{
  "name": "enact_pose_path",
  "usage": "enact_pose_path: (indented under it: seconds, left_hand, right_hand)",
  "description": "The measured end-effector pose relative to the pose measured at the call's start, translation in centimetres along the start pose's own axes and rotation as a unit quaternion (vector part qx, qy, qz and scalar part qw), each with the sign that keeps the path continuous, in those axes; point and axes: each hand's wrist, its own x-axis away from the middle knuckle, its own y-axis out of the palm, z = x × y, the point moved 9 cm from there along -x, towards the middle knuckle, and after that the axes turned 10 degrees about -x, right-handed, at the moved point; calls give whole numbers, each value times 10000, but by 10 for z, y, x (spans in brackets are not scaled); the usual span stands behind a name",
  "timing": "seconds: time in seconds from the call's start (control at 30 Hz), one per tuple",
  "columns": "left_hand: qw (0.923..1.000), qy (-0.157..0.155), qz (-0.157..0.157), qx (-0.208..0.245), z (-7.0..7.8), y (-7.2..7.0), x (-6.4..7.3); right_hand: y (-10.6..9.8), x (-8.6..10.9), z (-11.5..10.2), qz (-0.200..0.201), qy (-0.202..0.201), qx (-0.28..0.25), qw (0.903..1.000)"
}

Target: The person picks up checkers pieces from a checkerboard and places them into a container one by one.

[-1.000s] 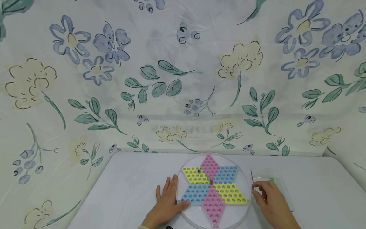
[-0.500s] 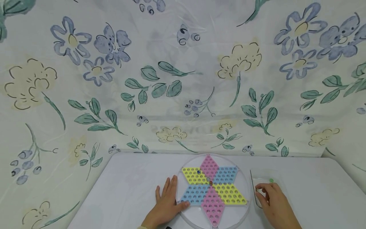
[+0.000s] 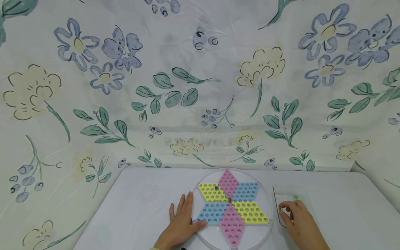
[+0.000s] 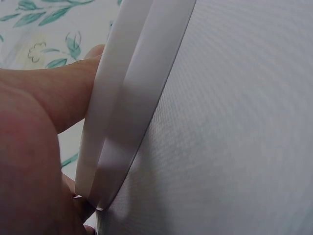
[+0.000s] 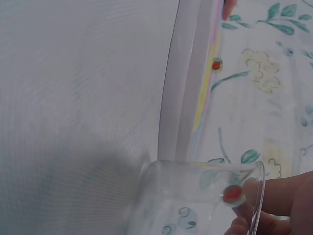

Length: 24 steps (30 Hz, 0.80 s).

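A round Chinese checkers board (image 3: 232, 224) with a pink, yellow and blue star lies on the table. My left hand (image 3: 182, 218) rests against its left rim, fingers straight and thumb over the edge. In the left wrist view, the thumb presses near the board's white side wall (image 4: 127, 98). At the left part of a clear plastic box (image 3: 276, 203), my right hand (image 3: 298, 217) pinches a small marble between thumb and forefinger. Seen through the clear wall in the right wrist view, that marble (image 5: 233, 193) is orange-red and white.
On the board sit a blue marble (image 3: 217, 188) in the upper yellow section and a red marble (image 3: 230, 200) at the centre. Close by it is a pale marble (image 3: 227, 195). A green marble (image 3: 296, 197) shows at the box's back. A floral cloth (image 3: 187, 114) hangs behind the table.
My right hand has shifted slightly right, from the box's left edge to over its inside, then stayed nearly still. My left hand keeps its place on the board's rim.
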Motion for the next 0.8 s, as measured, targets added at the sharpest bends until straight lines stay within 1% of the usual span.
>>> enact_pose_path:
  seconds: [0.2, 0.27, 0.37, 0.47, 0.57, 0.8]
  left_hand:
    - [10000, -15, -26, -20, 0, 0, 1]
    - [10000, -14, -24, -29, 1, -1, 1]
    - [10000, -22, -23, -42, 2, -2, 1]
    - [10000, -51, -48, -41, 1, -1, 1]
    - [9999, -65, -76, -43, 0, 0, 0]
    - [9999, -77, -113, -29, 0, 0, 1]
  right_hand:
    - [-1, 1, -2, -64, 136, -8, 9999]
    - [-1, 1, -6, -51, 46, -41, 10000]
    - [0, 1, -15, 9, -197, -46, 9998]
    - [4, 1, -26, 65, -480, -85, 9988]
    - [9, 0, -36, 135, -621, -112, 9979]
    - [20, -7, -51, 108, -498, -30, 9987]
